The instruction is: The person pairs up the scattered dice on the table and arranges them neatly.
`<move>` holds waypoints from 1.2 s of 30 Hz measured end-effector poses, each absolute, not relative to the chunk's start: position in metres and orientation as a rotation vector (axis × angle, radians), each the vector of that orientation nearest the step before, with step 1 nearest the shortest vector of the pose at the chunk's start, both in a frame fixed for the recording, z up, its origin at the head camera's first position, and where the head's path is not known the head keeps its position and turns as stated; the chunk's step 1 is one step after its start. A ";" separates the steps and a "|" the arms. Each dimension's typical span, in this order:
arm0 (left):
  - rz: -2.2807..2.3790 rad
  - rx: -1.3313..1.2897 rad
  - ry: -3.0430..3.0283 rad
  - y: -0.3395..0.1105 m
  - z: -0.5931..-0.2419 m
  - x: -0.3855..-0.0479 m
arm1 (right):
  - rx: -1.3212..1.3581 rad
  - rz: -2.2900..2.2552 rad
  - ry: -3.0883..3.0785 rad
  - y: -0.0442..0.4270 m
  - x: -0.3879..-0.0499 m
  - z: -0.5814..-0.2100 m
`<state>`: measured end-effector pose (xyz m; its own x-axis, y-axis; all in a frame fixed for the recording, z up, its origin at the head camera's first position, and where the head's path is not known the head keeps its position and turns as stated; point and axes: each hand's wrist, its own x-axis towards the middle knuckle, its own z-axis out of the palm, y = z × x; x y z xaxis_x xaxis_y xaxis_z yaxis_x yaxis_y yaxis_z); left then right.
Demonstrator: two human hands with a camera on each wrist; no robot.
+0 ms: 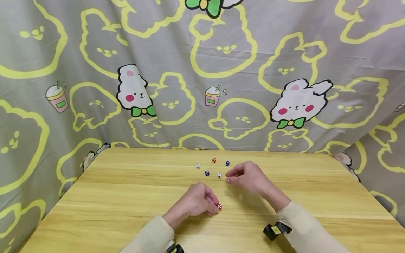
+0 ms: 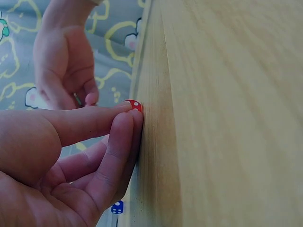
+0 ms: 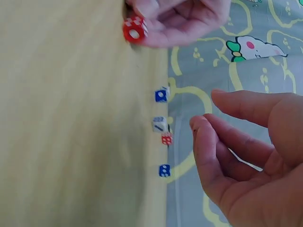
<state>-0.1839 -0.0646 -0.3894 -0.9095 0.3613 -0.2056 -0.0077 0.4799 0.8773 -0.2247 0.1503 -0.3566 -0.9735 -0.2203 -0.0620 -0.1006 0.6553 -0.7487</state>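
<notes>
- Left hand (image 1: 199, 200), near, pinching a red die (image 1: 219, 207)
- Farther on the table (image 1: 126, 182): white die (image 1: 198, 166), blue die (image 1: 207, 173), far red die (image 1: 213, 160), second white die (image 1: 219, 175), second blue die (image 1: 227, 163)
- Right hand (image 1: 250, 178), holding nothing, just right of the second white die

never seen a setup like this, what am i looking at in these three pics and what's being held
There is no machine here, just a person working bare-handed. The widest picture comes from a camera worn on the head, looking forward and down; the other two come from cameras on the left and right wrists. On the wooden table sit a red die, two white dice and two blue dice in a loose group. The left hand pinches a second red die, nearer the person. The right hand is beside the group, thumb and fingertips apart, holding nothing. Patterned cloth hangs behind.
</notes>
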 end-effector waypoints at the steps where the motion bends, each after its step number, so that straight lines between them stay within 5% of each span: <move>1: 1.405 0.297 2.369 -0.064 -0.389 -0.184 | -0.280 -1.216 2.735 0.151 -0.227 -0.354; 36: 1.449 0.306 2.334 -0.064 -0.390 -0.185 | -0.243 -1.315 2.814 0.133 -0.288 -0.346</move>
<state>-0.1847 -0.0643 -0.3901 -0.9058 0.3736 -0.1997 -0.0133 0.4461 0.8949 -0.2875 0.1326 -0.3464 -0.9875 -0.1519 0.0423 -0.1298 0.6313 -0.7646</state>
